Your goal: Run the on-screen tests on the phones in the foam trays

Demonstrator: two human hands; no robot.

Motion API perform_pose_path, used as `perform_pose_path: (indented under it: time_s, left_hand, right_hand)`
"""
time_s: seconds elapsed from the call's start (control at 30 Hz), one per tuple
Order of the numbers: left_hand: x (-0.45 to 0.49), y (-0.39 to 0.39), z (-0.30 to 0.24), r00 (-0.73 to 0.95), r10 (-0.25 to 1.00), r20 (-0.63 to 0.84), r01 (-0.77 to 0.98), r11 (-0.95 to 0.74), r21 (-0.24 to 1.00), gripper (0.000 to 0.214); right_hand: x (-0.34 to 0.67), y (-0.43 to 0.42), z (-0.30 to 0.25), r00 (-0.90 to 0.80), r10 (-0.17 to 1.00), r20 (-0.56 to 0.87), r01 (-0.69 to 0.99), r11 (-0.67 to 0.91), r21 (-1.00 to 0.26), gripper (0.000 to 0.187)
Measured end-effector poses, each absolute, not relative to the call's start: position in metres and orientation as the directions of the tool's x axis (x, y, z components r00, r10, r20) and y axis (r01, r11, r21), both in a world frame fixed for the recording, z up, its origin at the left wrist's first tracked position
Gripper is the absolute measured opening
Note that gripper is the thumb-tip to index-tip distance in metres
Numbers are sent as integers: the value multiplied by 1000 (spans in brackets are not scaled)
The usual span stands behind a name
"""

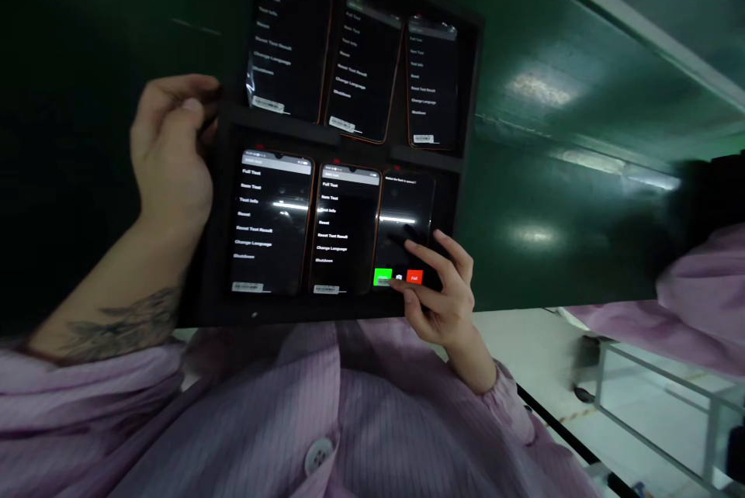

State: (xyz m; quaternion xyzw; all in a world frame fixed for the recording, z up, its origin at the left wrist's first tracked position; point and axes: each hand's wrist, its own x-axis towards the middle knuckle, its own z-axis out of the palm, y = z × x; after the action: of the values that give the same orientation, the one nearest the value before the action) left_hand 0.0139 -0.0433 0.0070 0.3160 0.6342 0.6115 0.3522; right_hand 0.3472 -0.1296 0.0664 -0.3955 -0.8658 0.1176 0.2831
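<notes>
A black tray [361,147] holds several smartphones in two rows of three. My left hand [174,145] is closed on the tray's left edge, its fingertips partly hidden. My right hand [445,292] is open over the lower right smartphone [401,207], a fingertip at the bottom of its screen beside a green button [382,276] and a red Fail button [414,277]. The lower middle smartphone [348,230] and lower left smartphone [271,223] show a white text menu. The upper row, such as the upper left smartphone [288,32], shows the same menu.
A green tabletop [524,195] lies under and around the tray, with a pale raised rail [582,1] along its far right. Another person's pink sleeve [704,281] is at the right. Below stands a grey metal frame [652,370] on the pale floor.
</notes>
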Motion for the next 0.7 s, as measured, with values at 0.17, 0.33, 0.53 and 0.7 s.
perform_pose_path:
  time_s: [0.17,0.33,0.53,0.7]
  left_hand:
    - [15,-43,10,-558,827,-71,-11,79,997,29]
    - [16,-44,13,-568,820,-64,-2,76,997,30]
    - [18,-45,13,-563,824,-62,-9,69,998,29]
    - [13,-43,11,-555,830,-50,31,81,996,31]
  right_hand:
    - [345,-128,68,-546,746,382,643,665,-380,23]
    - [343,-127,69,-588,738,332,644,675,-361,21]
    - [344,-128,67,-551,743,380,635,669,-386,22]
    - [344,-129,68,-563,745,359,634,667,-390,22]
